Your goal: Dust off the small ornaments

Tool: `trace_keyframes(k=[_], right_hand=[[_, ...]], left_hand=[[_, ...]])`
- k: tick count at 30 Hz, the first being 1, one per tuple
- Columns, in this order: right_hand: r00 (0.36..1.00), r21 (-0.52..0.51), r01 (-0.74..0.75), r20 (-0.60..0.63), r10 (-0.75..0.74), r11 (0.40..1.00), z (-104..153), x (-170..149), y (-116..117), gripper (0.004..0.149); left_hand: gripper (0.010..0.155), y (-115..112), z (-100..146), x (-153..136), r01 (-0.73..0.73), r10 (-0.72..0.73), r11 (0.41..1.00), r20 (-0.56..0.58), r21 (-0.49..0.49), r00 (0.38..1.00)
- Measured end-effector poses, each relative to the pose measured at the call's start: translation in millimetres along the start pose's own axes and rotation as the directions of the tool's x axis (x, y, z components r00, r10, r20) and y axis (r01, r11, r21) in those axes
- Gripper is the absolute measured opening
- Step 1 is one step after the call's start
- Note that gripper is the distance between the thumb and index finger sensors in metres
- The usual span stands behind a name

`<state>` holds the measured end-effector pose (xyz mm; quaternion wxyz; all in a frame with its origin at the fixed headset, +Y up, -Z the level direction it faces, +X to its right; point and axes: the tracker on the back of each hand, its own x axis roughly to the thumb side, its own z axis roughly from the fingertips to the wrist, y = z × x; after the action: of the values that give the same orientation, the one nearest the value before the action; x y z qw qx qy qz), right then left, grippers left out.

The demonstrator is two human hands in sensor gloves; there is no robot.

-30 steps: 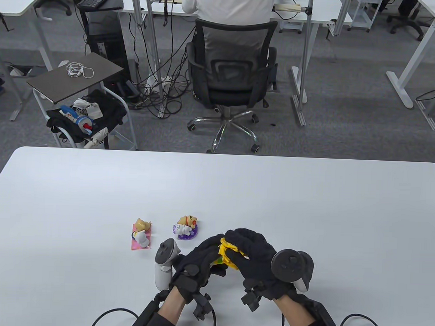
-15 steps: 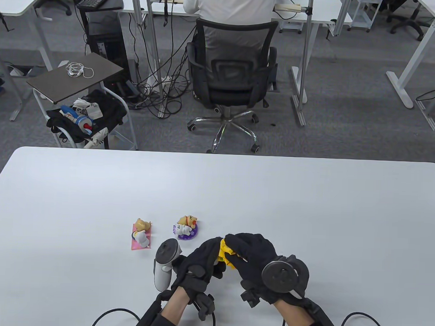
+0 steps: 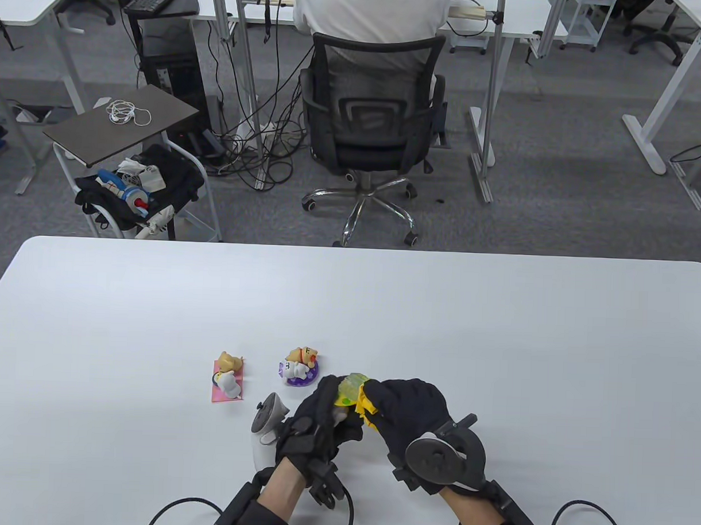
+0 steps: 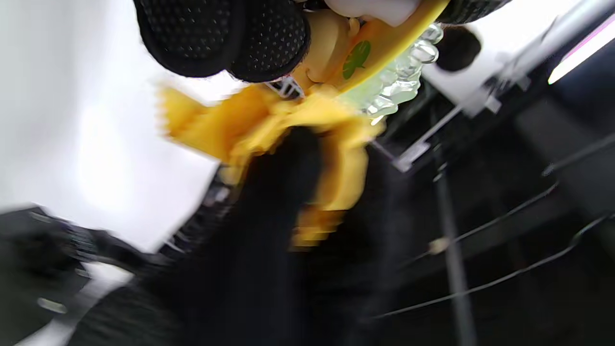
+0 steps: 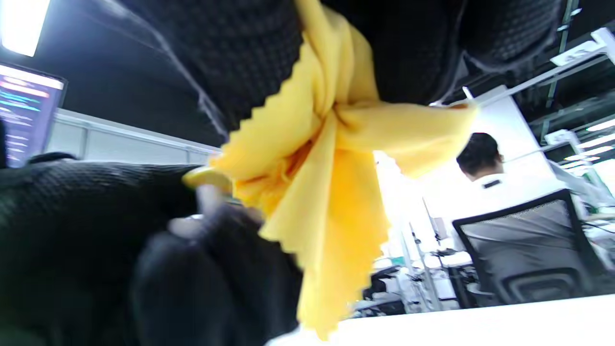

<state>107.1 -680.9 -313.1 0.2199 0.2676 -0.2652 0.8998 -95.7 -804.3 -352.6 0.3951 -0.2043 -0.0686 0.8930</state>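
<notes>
Near the table's (image 3: 498, 313) front edge, left hand (image 3: 322, 416) grips an ornament (image 3: 349, 390), right hand (image 3: 406, 408) apparently clutches yellow cloth (image 3: 367, 409).

Yellow-based ornament (image 3: 349, 390) against bunched yellow cloth (image 3: 366, 413); two ornaments (image 3: 229, 377) alongside.

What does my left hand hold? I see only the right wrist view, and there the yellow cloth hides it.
Observer: The left hand grips a small figurine on a yellow base with a clear ruffled rim.
Operator: Where does the cloth touch it?
Observer: In the table view, the yellow cloth, bunched in the right hand, meets the figurine's right side.
Operator: Are other ornaments there?
Observer: Two stand on the white table, left of the hands: a figurine on a pink rectangular base and a figurine on a purple round base.
</notes>
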Motion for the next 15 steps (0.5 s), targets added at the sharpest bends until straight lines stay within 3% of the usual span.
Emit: trace_keyframes(k=[5, 12, 15], right_hand=[[0.954, -0.045, 0.286, -0.077, -0.289, 0.957, -3, -3, 0, 0.050], [0.972, -0.042, 0.191, -0.129, -0.195, 0.981, 0, -22, -1, 0.050], [0.958, -0.063, 0.259, -0.114, -0.264, 0.964, 0, -16, -2, 0.050]], left_hand=[[0.065, -6, 1, -7, -0.021, 0.020, 0.999, -0.041, -0.026, 0.999], [0.065, -11, 0, -19, -0.117, 0.112, 0.991, -0.088, -0.057, 0.990], [0.065, -11, -1, -18, -0.117, 0.113, 0.991, -0.060, -0.064, 0.992]])
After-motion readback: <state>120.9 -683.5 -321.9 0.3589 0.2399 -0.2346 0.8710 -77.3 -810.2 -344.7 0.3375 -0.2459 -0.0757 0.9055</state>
